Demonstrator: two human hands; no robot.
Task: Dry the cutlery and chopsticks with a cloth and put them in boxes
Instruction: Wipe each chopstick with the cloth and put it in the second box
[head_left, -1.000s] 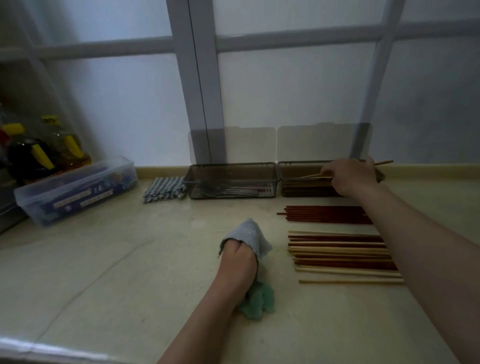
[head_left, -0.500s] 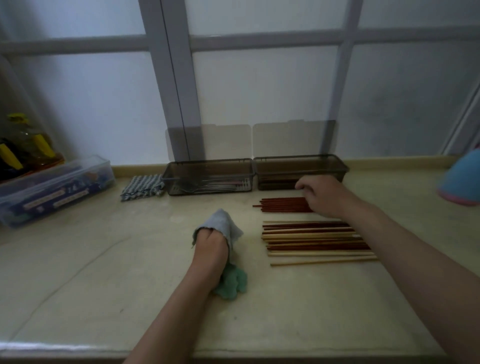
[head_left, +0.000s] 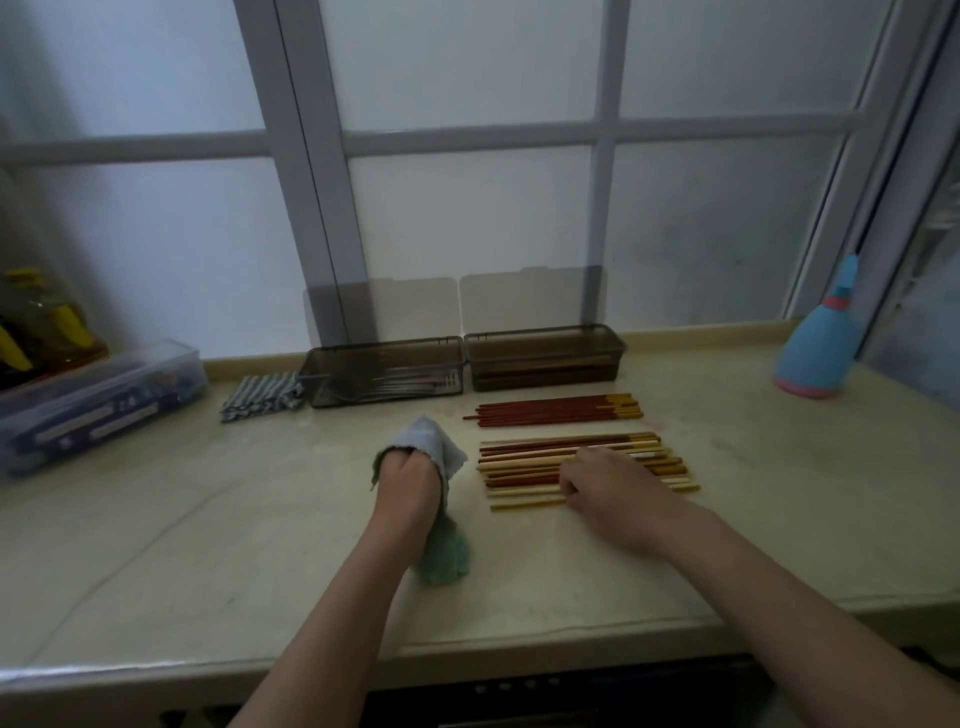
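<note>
The pile of red and pale wooden chopsticks (head_left: 519, 464) lies left-to-right on the beige stone counter (head_left: 260, 545) under the right hand (head_left: 605, 491), fingers curled on it, grip unclear, while the left hand (head_left: 408, 486), just leftward, clutches the grey-green cloth (head_left: 434, 441).

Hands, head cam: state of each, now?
Left hand: grips the cloth.
Right hand: fingers curled on the near chopsticks; whether it grips one cannot be told.
</note>
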